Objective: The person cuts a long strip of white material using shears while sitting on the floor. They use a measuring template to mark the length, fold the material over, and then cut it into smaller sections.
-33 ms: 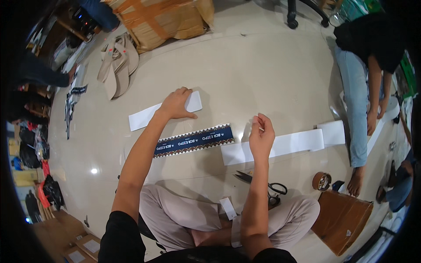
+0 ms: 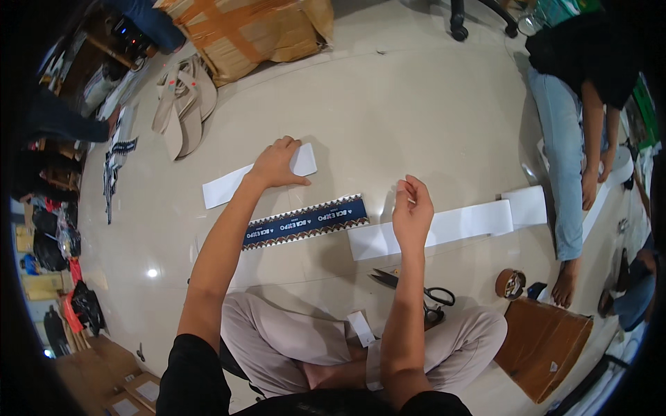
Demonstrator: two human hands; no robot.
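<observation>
My left hand [image 2: 277,165] lies on a white paper-like strip [image 2: 229,186], thumb spread from the fingers, pressing its right part to the floor. Just nearer to me is a dark blue patterned strip [image 2: 305,223] with white print and brown zigzag edges, partly hidden by my left forearm. My right hand [image 2: 413,211] is raised above a long white strip [image 2: 465,225], its fingers curled together. A small pale bit shows between them, too small to name. Under my right forearm lie black-handled scissors [image 2: 438,297], blades pointing left.
A roll of brown tape [image 2: 510,284] and a flat brown cardboard piece [image 2: 544,350] lie at the right. Beige sandals [image 2: 184,104] and a taped carton [image 2: 243,35] are at the far left. Another person in light jeans [image 2: 558,152] sits at the right. A small white tag [image 2: 360,328] rests by my leg.
The view has shifted very slightly. My hands hold the same poses over the strips.
</observation>
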